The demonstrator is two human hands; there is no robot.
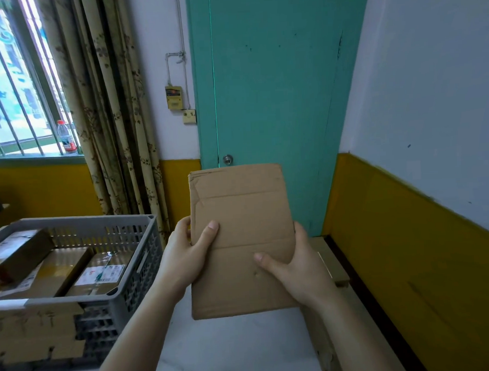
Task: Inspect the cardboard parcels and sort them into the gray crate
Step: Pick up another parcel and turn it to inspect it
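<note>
I hold the flat cardboard parcel (241, 236) upright between my left hand (184, 255) and right hand (294, 264), both clamped on its side edges, thumbs across its face, to inspect it, the gray crate (134, 263) waiting just left of my left hand.

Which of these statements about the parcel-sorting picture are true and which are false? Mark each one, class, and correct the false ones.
1. Both hands hold the flat cardboard parcel. True: the left hand and the right hand grip its two sides.
2. The gray crate is empty. False: several parcels lie inside it.
3. The crate stands to the left of the held parcel. True.
4. The teal door stands wide open. False: it is closed.
5. A bottle stands on the window sill. True.
</note>
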